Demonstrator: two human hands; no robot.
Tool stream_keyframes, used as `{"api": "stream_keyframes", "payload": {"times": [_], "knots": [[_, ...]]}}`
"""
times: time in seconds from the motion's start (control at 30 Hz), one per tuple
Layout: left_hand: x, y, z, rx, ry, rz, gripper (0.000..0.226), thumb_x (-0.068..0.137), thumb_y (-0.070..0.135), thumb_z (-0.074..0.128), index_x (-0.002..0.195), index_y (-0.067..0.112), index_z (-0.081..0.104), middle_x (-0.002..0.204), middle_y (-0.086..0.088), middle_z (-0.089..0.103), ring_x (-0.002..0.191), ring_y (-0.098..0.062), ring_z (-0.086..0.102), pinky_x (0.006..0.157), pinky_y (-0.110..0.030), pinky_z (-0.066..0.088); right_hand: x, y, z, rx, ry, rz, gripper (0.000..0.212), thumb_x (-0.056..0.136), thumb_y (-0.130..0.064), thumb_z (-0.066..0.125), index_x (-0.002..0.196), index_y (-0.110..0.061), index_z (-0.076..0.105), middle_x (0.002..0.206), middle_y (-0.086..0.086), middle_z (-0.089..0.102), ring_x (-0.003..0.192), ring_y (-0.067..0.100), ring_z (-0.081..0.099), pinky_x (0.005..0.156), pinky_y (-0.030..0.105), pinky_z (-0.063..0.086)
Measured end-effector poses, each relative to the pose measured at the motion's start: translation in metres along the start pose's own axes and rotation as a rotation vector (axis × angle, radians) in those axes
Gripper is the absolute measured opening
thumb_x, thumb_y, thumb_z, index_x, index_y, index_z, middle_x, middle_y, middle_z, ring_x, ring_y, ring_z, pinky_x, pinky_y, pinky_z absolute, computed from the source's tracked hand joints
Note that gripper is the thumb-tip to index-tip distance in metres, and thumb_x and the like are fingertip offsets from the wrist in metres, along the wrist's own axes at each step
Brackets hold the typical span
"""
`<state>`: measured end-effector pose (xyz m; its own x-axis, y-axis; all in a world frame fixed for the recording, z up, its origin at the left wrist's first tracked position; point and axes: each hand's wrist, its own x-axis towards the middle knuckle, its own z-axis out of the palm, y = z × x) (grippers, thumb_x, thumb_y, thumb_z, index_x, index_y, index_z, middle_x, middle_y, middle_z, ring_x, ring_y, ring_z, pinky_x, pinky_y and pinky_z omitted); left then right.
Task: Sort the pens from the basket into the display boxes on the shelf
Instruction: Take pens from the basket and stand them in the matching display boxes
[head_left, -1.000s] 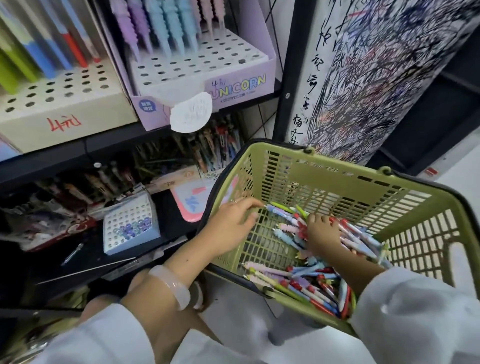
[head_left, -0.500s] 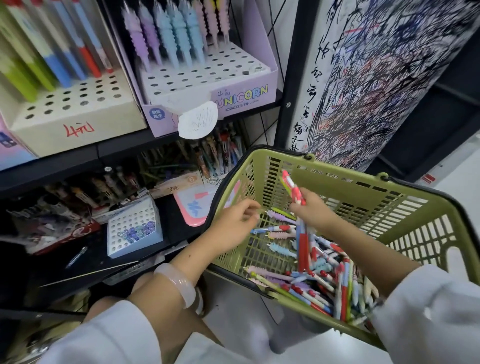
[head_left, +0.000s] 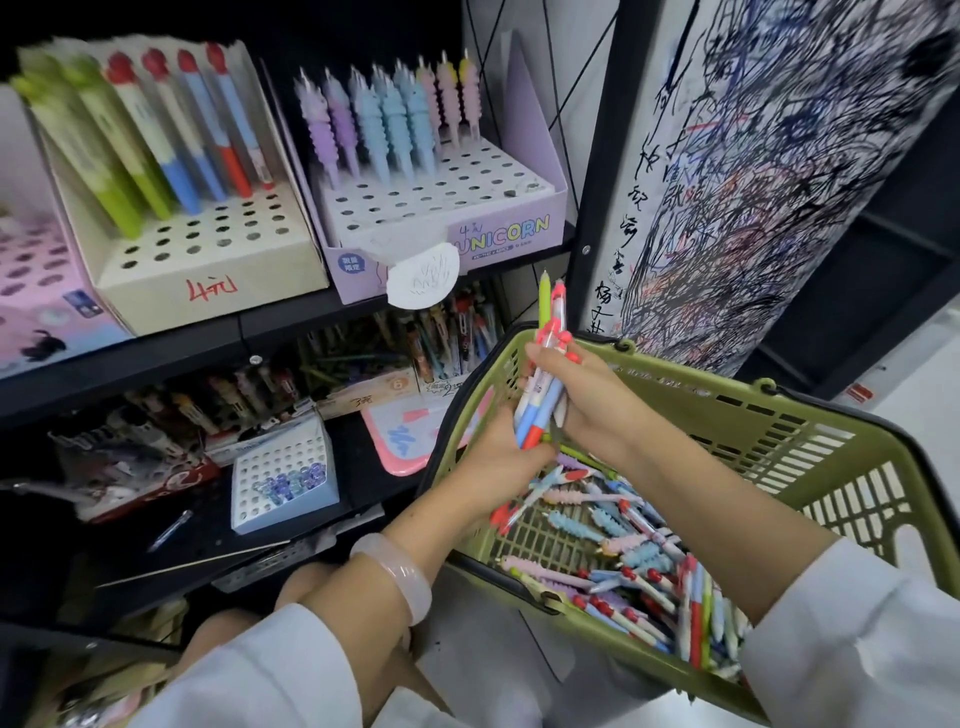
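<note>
Item: pen bundle (head_left: 540, 400), upright over the green basket (head_left: 779, 447). Your right hand (head_left: 587, 400) grips its middle; your left hand (head_left: 498, 457) cups the lower ends, likely to square them for the cream display box (head_left: 208, 260) on the shelf. Loose pens (head_left: 623, 545) lie in the basket.

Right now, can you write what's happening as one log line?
step: gathering pens | right hand: grips pen bunch | left hand: steadies bunch's lower ends | basket: many pens left
</note>
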<state>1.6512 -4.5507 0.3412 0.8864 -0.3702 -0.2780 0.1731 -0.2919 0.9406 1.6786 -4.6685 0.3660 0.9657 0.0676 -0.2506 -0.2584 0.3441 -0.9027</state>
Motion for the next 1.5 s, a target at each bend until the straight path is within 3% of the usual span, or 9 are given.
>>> {"api": "stream_keyframes", "payload": {"times": [0.23, 0.47, 0.63, 0.7, 0.87, 1.03, 1.17, 1.37, 1.5], "knots": [[-0.005, 0.010, -0.019, 0.109, 0.095, 0.121, 0.022, 0.086, 0.016, 0.056, 0.105, 0.007, 0.053, 0.063, 0.000, 0.039, 0.052, -0.015, 0.038, 0.052, -0.027, 0.034, 0.000, -0.017, 0.013, 0.041, 0.005, -0.136, 0.035, 0.085, -0.047, 0.050, 0.088, -0.013, 0.057, 0.079, 0.002, 0.063, 0.082, 0.015, 0.063, 0.083, 0.031, 0.052], [-0.021, 0.004, -0.044, -0.071, 0.203, 0.082, 0.015, 0.089, 0.016, 0.057, 0.076, 0.013, 0.050, 0.060, -0.001, 0.048, 0.047, -0.012, 0.044, 0.050, -0.026, 0.039, -0.002, -0.029, 0.021, 0.059, 0.097, -0.175, 0.033, 0.101, -0.032, 0.033, 0.097, -0.004, 0.050, 0.081, 0.010, 0.066, 0.075, 0.017, 0.066, 0.070, 0.025, 0.055], [-0.033, 0.017, -0.056, -0.554, 0.221, 0.135, 0.006, 0.093, 0.011, 0.054, 0.091, 0.013, 0.059, 0.078, -0.007, 0.070, 0.069, -0.018, 0.070, 0.061, -0.027, 0.058, -0.019, -0.001, 0.059, -0.249, -0.003, -0.152, 0.032, 0.100, -0.035, 0.035, 0.096, -0.008, 0.051, 0.096, 0.013, 0.066, 0.082, 0.021, 0.066, 0.073, 0.042, 0.056], [-0.038, 0.020, -0.060, -0.559, 0.222, 0.160, 0.007, 0.093, 0.012, 0.053, 0.092, 0.016, 0.060, 0.075, -0.005, 0.070, 0.067, -0.016, 0.069, 0.059, -0.027, 0.057, -0.026, 0.006, 0.079, -0.360, -0.015, -0.168, 0.030, 0.100, -0.035, 0.035, 0.098, -0.009, 0.050, 0.097, 0.015, 0.063, 0.078, 0.021, 0.064, 0.069, 0.043, 0.057], [-0.054, 0.019, -0.083, -0.479, 0.309, 0.182, 0.006, 0.092, 0.019, 0.055, 0.092, 0.019, 0.061, 0.076, 0.000, 0.068, 0.069, -0.007, 0.067, 0.060, -0.022, 0.053, -0.032, 0.003, 0.115, -0.555, -0.004, -0.284, 0.034, 0.102, -0.029, 0.030, 0.114, -0.003, 0.049, 0.112, 0.022, 0.056, 0.097, 0.016, 0.053, 0.093, 0.033, 0.044], [-0.070, 0.022, -0.114, -0.495, 0.348, 0.168, 0.008, 0.090, 0.019, 0.059, 0.096, 0.016, 0.063, 0.093, -0.012, 0.067, 0.091, -0.023, 0.064, 0.086, -0.039, 0.054, -0.029, -0.002, 0.144, -0.584, -0.145, -0.277, 0.041, 0.102, -0.028, 0.030, 0.119, 0.002, 0.050, 0.119, 0.024, 0.056, 0.112, 0.031, 0.054, 0.103, 0.040, 0.040], [-0.083, 0.023, -0.142, -0.501, 0.436, 0.193, 0.006, 0.087, 0.019, 0.063, 0.092, 0.017, 0.065, 0.086, -0.007, 0.067, 0.078, -0.013, 0.064, 0.065, -0.021, 0.054, -0.018, -0.006, 0.166, -0.549, -0.183, -0.262, 0.041, 0.100, -0.030, 0.037, 0.109, 0.005, 0.055, 0.096, 0.020, 0.061, 0.083, 0.018, 0.058, 0.077, 0.022, 0.049], [-0.104, 0.021, -0.178, -0.433, 0.482, 0.257, 0.006, 0.088, 0.020, 0.062, 0.092, 0.024, 0.062, 0.077, 0.003, 0.073, 0.076, -0.008, 0.068, 0.060, -0.018, 0.053, 0.005, -0.028, 0.212, -0.474, -0.063, -0.357, 0.020, 0.092, -0.032, 0.055, 0.088, -0.013, 0.054, 0.077, 0.002, 0.061, 0.067, 0.012, 0.057, 0.064, 0.025, 0.048], [-0.118, 0.024, -0.204, -0.496, 0.496, 0.294, 0.009, 0.088, 0.019, 0.061, 0.097, 0.022, 0.061, 0.076, 0.007, 0.074, 0.074, -0.003, 0.069, 0.057, -0.013, 0.050, 0.009, -0.032, 0.244, -0.500, -0.216, -0.402, 0.022, 0.095, -0.031, 0.051, 0.090, -0.014, 0.064, 0.089, 0.003, 0.068, 0.087, 0.016, 0.064, 0.084, 0.031, 0.053]]}}
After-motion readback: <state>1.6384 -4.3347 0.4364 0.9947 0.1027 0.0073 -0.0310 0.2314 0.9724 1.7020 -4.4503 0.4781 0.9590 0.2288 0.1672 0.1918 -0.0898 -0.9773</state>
